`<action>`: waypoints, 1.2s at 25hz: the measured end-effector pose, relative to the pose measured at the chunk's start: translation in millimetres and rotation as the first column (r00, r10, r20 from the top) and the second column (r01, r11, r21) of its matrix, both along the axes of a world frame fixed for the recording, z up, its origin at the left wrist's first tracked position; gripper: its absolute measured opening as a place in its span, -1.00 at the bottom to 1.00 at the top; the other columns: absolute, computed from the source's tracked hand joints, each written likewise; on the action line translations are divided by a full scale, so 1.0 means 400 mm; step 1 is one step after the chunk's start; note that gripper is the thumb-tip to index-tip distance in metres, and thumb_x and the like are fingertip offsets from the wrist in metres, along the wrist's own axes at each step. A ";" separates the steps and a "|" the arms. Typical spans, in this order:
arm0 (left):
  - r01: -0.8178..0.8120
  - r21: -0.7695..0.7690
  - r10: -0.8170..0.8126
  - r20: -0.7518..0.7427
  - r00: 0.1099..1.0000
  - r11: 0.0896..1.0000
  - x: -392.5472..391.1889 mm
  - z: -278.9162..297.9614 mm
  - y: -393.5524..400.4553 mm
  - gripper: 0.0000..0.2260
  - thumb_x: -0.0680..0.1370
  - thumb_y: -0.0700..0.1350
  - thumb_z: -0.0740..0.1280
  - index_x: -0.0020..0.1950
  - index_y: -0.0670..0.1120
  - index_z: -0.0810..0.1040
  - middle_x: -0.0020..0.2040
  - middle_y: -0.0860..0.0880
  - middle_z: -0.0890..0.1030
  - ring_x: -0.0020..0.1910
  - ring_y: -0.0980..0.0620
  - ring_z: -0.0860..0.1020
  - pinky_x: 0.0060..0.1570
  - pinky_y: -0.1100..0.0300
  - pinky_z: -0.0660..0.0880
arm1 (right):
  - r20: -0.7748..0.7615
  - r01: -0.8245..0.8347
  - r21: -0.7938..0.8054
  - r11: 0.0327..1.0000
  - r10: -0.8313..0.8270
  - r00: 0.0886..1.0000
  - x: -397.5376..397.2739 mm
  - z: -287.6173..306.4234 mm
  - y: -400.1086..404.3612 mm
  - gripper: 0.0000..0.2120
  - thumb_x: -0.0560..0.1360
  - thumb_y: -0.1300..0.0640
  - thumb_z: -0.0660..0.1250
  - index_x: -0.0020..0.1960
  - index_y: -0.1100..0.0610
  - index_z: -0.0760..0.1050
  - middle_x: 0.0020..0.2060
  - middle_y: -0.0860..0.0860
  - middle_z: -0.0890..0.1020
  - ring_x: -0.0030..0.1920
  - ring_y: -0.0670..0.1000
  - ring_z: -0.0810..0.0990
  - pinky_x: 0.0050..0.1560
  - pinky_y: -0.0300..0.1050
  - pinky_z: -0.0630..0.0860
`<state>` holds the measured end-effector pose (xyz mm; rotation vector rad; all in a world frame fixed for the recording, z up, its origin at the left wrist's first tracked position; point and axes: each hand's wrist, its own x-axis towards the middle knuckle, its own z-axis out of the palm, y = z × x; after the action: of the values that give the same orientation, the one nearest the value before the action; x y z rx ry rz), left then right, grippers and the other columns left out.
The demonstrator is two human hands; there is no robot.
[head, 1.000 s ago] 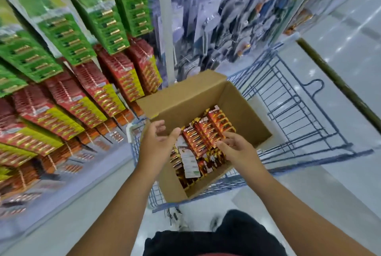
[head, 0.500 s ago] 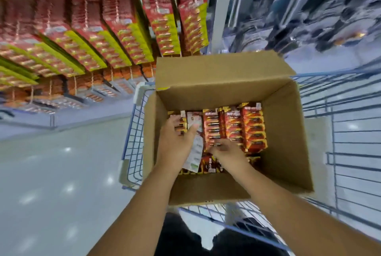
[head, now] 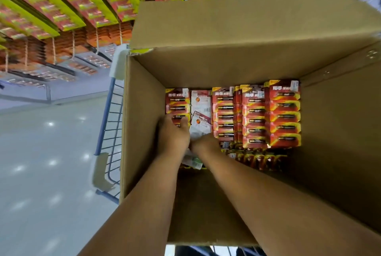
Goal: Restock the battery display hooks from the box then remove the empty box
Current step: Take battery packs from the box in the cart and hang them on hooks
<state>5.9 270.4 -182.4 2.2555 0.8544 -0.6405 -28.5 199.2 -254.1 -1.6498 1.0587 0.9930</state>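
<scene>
Shop aisle, seen from above: a pale glossy floor fills the left side, with ceiling lights mirrored in it. Along the top left hang rows of red-and-yellow battery packs on the display, with orange packs lower down, all blurred. A blue wire cart stands beside the display and carries the box, which takes up most of the view.

The box is open at the top. Its far flap stands up toward the display, its left wall rises steeply just beside the cart's rim, and its right wall slopes out of frame. Inside, along the far part of the bottom, packs lie flat in overlapping rows, red with yellow corners; more packs lie dark and edge-on nearer the person. One white-backed pack lies face down between the red ones. The right part of the box floor is bare cardboard, and the left wall leaves little room beside the arms.

Both forearms reach down into the box, close together. The left hand rests on the leftmost red stack with fingers curled over it, hard against the left wall; whether this grip is closed on a pack I cannot tell. The right hand touches the left one, its fingers hidden under the white pack's near end, so its grip cannot be judged either.
</scene>
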 end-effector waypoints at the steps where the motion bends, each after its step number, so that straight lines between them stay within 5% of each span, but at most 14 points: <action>1: 0.008 0.013 -0.008 0.004 1.000 1.000 0.001 -0.017 0.001 -0.66 0.70 0.04 0.27 0.47 -0.01 0.46 0.34 -0.05 0.59 0.29 -0.12 0.58 0.00 0.13 0.40 | -0.046 -0.027 -0.055 0.998 0.024 0.999 0.003 -0.020 0.013 -0.37 0.40 -0.11 0.52 0.37 0.14 0.49 0.23 0.12 0.60 0.15 0.16 0.62 -0.07 -0.10 0.61; 5: -0.011 0.056 0.009 0.028 1.000 0.998 0.001 -0.056 0.003 -0.68 0.71 -0.03 0.25 0.45 -0.06 0.49 0.33 -0.10 0.61 0.29 -0.15 0.59 0.00 0.14 0.41 | -0.094 -0.166 -0.103 0.981 0.157 0.983 0.020 -0.038 0.017 -0.42 0.43 -0.07 0.47 0.35 0.20 0.49 0.18 0.15 0.58 0.12 0.16 0.61 0.04 -0.05 0.61; 7: -0.036 0.071 0.034 0.031 0.999 0.997 0.005 -0.075 0.003 -0.69 0.71 -0.05 0.25 0.44 -0.07 0.48 0.33 -0.12 0.60 0.28 -0.17 0.59 0.01 0.12 0.43 | -0.063 -0.073 0.063 0.995 0.077 0.995 0.022 -0.001 -0.030 -0.61 0.50 0.04 0.45 0.27 0.17 0.53 0.05 0.10 0.62 -0.02 0.08 0.60 -0.09 -0.10 0.59; 10: -0.048 0.131 0.046 0.017 0.999 0.990 0.013 -0.102 -0.003 -0.68 0.69 -0.04 0.27 0.44 -0.06 0.45 0.33 -0.14 0.59 0.25 -0.20 0.60 0.02 0.05 0.52 | -0.081 0.050 0.338 0.940 -0.023 0.996 0.015 0.082 -0.149 -0.75 0.60 0.08 0.34 0.24 0.11 0.57 0.13 0.08 0.63 0.05 0.06 0.59 0.08 0.01 0.59; 14: 0.128 0.269 -0.116 -0.058 0.992 0.955 0.010 -0.143 -0.019 -0.34 0.60 0.01 0.44 0.62 -0.08 0.22 0.51 -0.18 0.41 0.45 -0.22 0.44 0.21 -0.12 0.53 | -0.153 0.356 0.510 0.783 -0.325 0.933 0.009 0.130 -0.283 -0.67 0.58 0.25 0.21 0.29 0.12 0.57 0.20 0.15 0.69 0.23 0.18 0.63 0.12 0.13 0.55; 17: 0.225 0.348 -0.184 -0.148 0.972 0.910 0.010 -0.183 -0.018 -0.18 0.52 0.10 0.51 0.62 -0.14 0.17 0.51 -0.25 0.34 0.46 -0.25 0.40 0.33 -0.14 0.46 | -0.099 0.326 0.498 0.804 -0.321 0.942 0.020 0.117 -0.312 -0.70 0.62 0.10 0.30 0.32 0.12 0.57 0.21 0.14 0.71 0.23 0.16 0.66 0.20 0.14 0.53; 19: 0.279 0.395 -0.234 -0.159 0.959 0.875 0.000 -0.195 -0.012 -0.23 0.52 0.14 0.50 0.58 -0.13 0.24 0.50 -0.23 0.34 0.43 -0.24 0.41 0.35 -0.10 0.43 | -0.028 0.230 0.417 0.879 -0.240 0.970 0.022 0.106 -0.303 -0.63 0.62 -0.02 0.35 0.39 0.06 0.50 0.38 0.08 0.59 0.34 0.11 0.54 0.33 0.11 0.42; 21: 0.264 0.386 -0.248 -0.091 0.964 0.884 -0.010 -0.192 0.000 -0.29 0.53 0.12 0.50 0.57 -0.05 0.28 0.47 -0.19 0.36 0.40 -0.22 0.43 0.30 -0.08 0.43 | 0.059 0.176 0.388 0.905 -0.214 0.975 0.021 0.101 -0.291 -0.62 0.63 -0.02 0.36 0.42 0.00 0.45 0.34 -0.06 0.56 0.35 0.04 0.49 0.33 0.02 0.38; 23: 0.223 0.347 -0.231 -0.018 0.973 0.911 -0.020 -0.184 0.008 -0.42 0.52 0.10 0.51 0.47 -0.01 0.41 0.42 -0.15 0.40 0.36 -0.21 0.46 0.25 -0.10 0.47 | 0.098 0.212 0.421 0.882 -0.277 0.956 0.019 0.100 -0.281 -0.86 0.64 0.07 0.36 0.19 -0.08 0.54 0.08 -0.19 0.65 0.07 -0.14 0.61 -0.01 -0.25 0.53; 25: 0.209 0.307 -0.233 0.042 0.972 0.929 -0.033 -0.177 0.014 -0.56 0.51 0.07 0.52 0.31 -0.05 0.52 0.37 -0.12 0.45 0.32 -0.19 0.49 0.20 -0.11 0.55 | 0.124 0.259 0.424 0.868 -0.338 0.933 0.017 0.106 -0.276 -0.87 0.64 0.12 0.38 0.07 -0.12 0.58 -0.15 -0.25 0.72 -0.09 -0.22 0.68 -0.37 -0.38 0.53; 26: 0.198 0.241 -0.226 0.094 0.969 0.950 -0.037 -0.165 0.014 -0.65 0.53 0.03 0.52 0.22 -0.08 0.53 0.31 -0.11 0.50 0.28 -0.17 0.52 0.13 -0.08 0.58 | 0.151 0.275 0.415 0.867 -0.363 0.919 0.017 0.118 -0.275 -0.88 0.63 0.12 0.40 0.09 -0.10 0.61 -0.17 -0.24 0.74 -0.07 -0.20 0.71 -0.35 -0.35 0.56; 28: 0.168 0.072 -0.177 0.148 0.973 0.983 -0.045 -0.131 0.006 -0.80 0.59 -0.09 0.46 0.04 -0.11 0.46 0.05 0.02 0.54 0.10 -0.10 0.57 -0.13 0.11 0.54 | 0.166 0.297 0.401 0.866 -0.388 0.907 0.023 0.144 -0.266 -0.78 0.61 0.04 0.43 0.24 -0.02 0.62 0.01 -0.16 0.75 0.12 -0.08 0.70 0.00 -0.16 0.59; 30: 0.102 -0.043 -0.096 0.122 0.988 0.994 -0.050 -0.085 0.005 -0.83 0.63 -0.14 0.41 0.02 -0.09 0.41 -0.02 0.13 0.50 0.06 -0.03 0.56 -0.11 0.14 0.49 | 0.161 0.331 0.373 0.867 -0.411 0.897 0.023 0.171 -0.262 -0.70 0.60 0.00 0.43 0.31 0.02 0.58 0.13 -0.07 0.72 0.16 -0.03 0.66 0.20 -0.01 0.51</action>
<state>-14.1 272.4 -216.5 2.2777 0.6645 -0.5588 -19.3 94.5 -185.7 -1.1865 0.9393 0.6555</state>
